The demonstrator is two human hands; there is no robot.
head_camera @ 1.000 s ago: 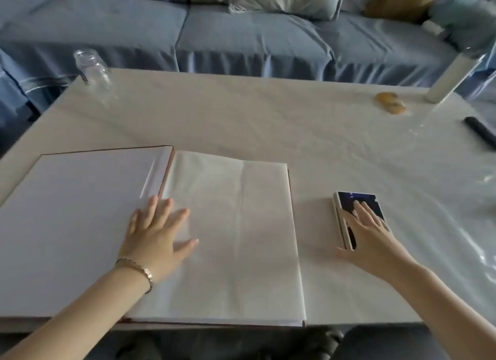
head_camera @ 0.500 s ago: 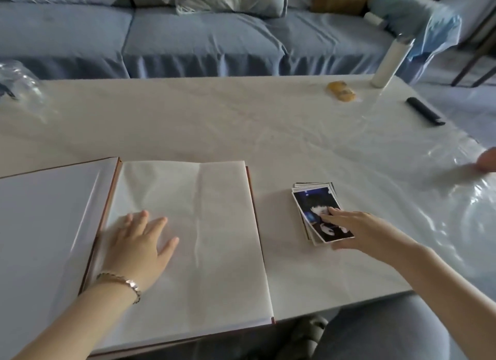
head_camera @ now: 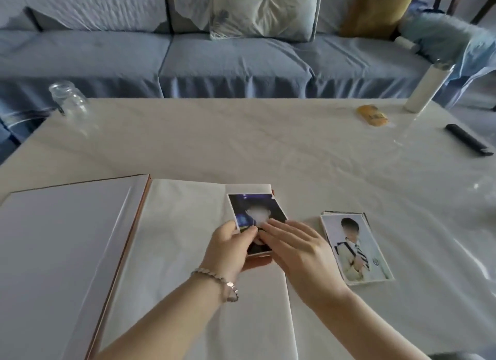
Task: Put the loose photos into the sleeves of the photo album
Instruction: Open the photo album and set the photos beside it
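the photo album [head_camera: 67,252] runs off the left and bottom edges, so its full spread is not shown. the lower part of the dark photo [head_camera: 255,212] is covered by the left hand [head_camera: 228,247] and the right hand [head_camera: 298,247]. the left fingers are mostly hidden behind the print. faces on both visible prints are blurred. in the stack of photos [head_camera: 357,249] only the top print shows, the rest as thin edges. both forearms are cut by the bottom edge. a yellow object [head_camera: 371,115] and a black object [head_camera: 468,142] are too indistinct to identify.
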